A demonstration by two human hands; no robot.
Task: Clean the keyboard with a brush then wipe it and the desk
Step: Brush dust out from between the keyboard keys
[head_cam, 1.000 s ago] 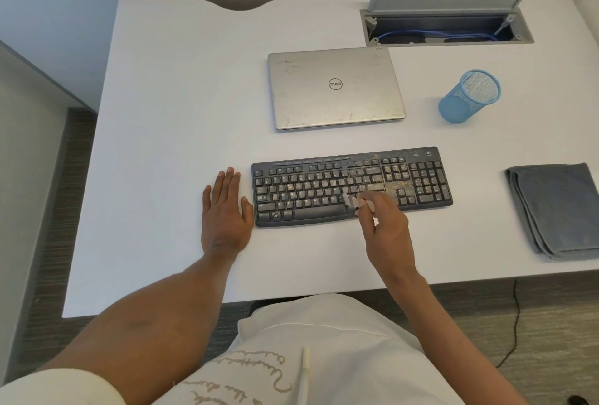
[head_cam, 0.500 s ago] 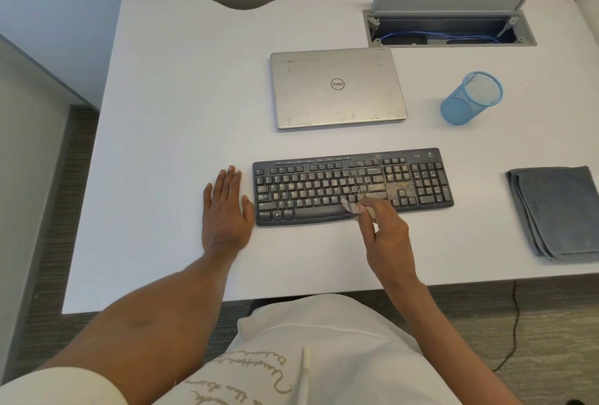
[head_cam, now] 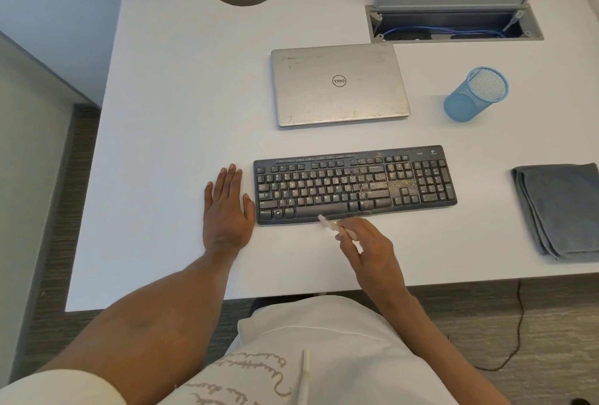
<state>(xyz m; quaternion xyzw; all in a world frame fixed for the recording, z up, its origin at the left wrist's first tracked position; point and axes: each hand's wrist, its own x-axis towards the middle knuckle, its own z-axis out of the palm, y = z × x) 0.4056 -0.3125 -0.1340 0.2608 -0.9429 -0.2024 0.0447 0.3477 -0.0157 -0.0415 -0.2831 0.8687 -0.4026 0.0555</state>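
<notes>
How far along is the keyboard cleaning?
Early. Done: the left keys of the keyboard look mostly clear. In hand: the right hand grips the brush, bristles at the keyboard's front edge; the left hand rests flat on the desk beside it. Left: grit covers keys right of centre, and the folded cloth lies untouched, so no wiping yet.

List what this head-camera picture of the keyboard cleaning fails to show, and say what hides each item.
1. Brush: head view; the right hand covers most of it and its tip is blurred, so its shape is unclear.
2. Grey cloth: head view; cut off by the right edge.
3. Keyboard legends: head view; too small to read.
4. Cable well: head view; the inside is shadowed, and only a blue cable shows.
</notes>
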